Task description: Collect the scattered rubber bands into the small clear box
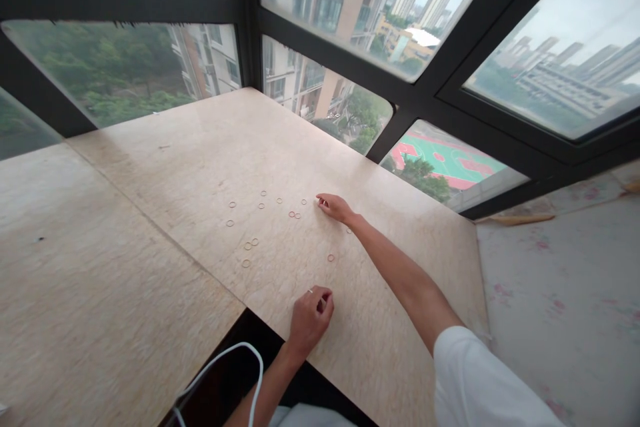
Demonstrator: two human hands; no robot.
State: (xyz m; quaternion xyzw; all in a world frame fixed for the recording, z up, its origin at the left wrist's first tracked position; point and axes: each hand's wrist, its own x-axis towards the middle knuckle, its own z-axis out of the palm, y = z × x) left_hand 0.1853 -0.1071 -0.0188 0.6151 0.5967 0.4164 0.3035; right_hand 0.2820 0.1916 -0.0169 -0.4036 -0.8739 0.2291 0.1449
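Several small thin rings, like little rubber bands, lie scattered on the cream marbled counter (195, 180). My right hand (335, 207) reaches out over them, its thumb and fingertips pinched together just above or on the surface. Close to those fingertips lies a pale ring (303, 202); a red ring (291, 214) is a little further left. Nearer to me, my left hand (310, 321) is curled with thumb and index finger together; whether it holds anything is hidden. Another red ring (331, 257) lies between the hands, and a yellow ring (246, 263) is to the left.
Dark-framed windows (245, 27) border the counter's back and right side. A white cable (250, 347) loops by my left forearm over a dark gap (267, 333) at the front edge. A seam (165, 230) crosses the counter. Flowered wall covering (555, 293) is at right.
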